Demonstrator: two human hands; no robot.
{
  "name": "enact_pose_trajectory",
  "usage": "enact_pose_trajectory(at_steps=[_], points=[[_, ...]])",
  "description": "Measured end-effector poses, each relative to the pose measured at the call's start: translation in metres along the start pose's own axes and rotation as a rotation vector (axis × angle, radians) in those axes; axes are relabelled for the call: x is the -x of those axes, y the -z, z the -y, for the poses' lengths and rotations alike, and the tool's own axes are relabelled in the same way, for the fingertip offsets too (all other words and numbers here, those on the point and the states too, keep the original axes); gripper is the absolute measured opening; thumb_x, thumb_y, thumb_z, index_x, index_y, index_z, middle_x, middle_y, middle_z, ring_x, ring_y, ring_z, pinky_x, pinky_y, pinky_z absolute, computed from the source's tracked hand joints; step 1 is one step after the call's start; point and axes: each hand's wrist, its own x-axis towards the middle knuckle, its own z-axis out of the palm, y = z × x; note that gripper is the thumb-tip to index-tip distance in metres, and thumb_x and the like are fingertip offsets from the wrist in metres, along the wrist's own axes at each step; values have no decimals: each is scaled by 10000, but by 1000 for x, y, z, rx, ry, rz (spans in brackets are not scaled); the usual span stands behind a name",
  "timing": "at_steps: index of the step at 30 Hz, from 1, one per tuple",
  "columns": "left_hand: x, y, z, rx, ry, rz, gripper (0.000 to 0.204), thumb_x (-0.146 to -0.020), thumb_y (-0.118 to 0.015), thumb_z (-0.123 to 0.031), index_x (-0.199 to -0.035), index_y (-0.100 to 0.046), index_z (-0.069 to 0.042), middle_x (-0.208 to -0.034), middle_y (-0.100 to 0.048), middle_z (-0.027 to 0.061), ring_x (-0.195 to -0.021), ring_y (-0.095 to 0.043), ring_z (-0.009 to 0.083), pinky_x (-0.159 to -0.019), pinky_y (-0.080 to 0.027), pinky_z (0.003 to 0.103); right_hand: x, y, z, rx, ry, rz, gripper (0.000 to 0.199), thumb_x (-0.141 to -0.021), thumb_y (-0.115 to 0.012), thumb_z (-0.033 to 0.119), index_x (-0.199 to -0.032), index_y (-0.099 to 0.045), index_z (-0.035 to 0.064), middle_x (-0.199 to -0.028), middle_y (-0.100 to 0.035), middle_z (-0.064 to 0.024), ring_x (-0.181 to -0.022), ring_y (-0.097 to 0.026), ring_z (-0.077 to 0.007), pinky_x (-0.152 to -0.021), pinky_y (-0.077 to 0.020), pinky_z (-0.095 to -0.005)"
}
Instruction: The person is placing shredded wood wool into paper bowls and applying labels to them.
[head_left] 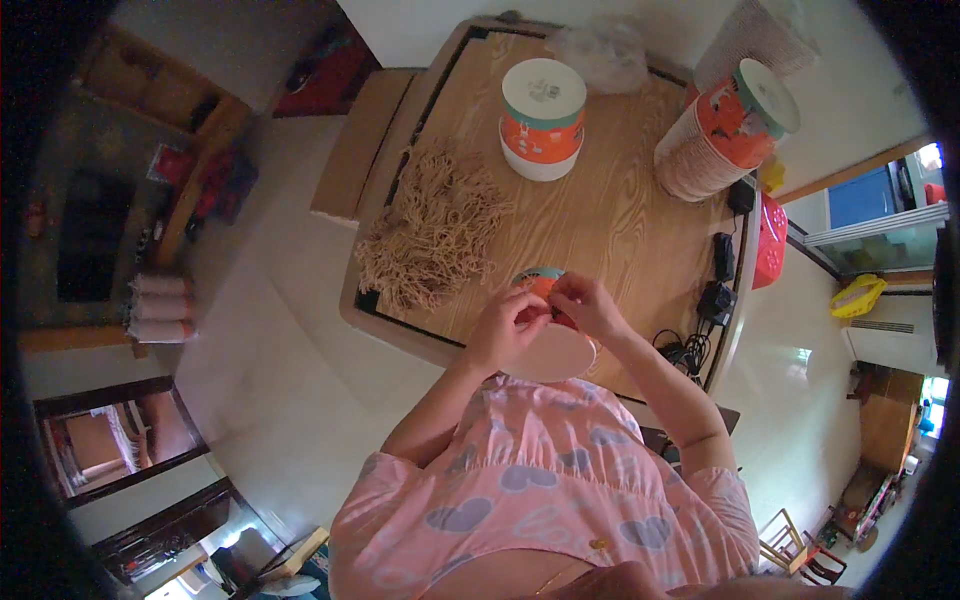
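Close to my body at the table's near edge, a paper tub (548, 355) with an orange and green side lies tilted, its round pale end toward me. My left hand (512, 325) is at the tub's left side, thumb and fingertips pinched together. My right hand (590, 305) comes over from the right, its fingers also pinched against the side. The fingertips of both hands nearly meet; what they pinch is too small to make out. Left of the tub lies a tangled heap of tan cords (435, 225).
Another orange and green tub (543, 120) stands upside down at the back of the wooden table (610, 215). A tilted stack of tubs (725, 130) is at the back right, near a clear plastic bag (600, 55). Black adapters and cables (715, 300) lie along the right edge, beside a red basket (770, 240).
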Motion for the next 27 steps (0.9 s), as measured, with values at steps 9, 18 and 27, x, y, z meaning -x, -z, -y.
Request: enact_pose_trajectory(at_steps=[9, 18, 27], points=[[41, -9, -20, -194, 258, -143, 135, -790, -620, -75, -907, -583, -20, -865, -588, 61, -766, -589, 170, -660, -473, 271, 8, -21, -15, -406, 69, -134, 104, -881, -516, 113, -865, -524, 11, -751, -568, -19, -679, -528, -87, -633, -447, -231], [25, -14, 13, 126, 246, -299, 173, -790, -604, -48, -948, -573, 15, -835, -645, 100, -731, -637, 156, -664, -498, 270, 12, -45, -29, -540, 54, -111, 121, -882, -524, 127, -877, -528, 6, -802, -578, -22, -747, -536, -89, -684, -445, -239], [18, -7, -5, 143, 342, -277, 246, -773, -573, -12, -1016, -591, -48, -807, -639, 90, -708, -626, 170, -645, -494, 276, 18, -22, 11, 500, 645, -453, 152, -730, -641, 83, -847, -555, 39, -815, -564, -87, -781, -542, -236, -701, -434, -348]])
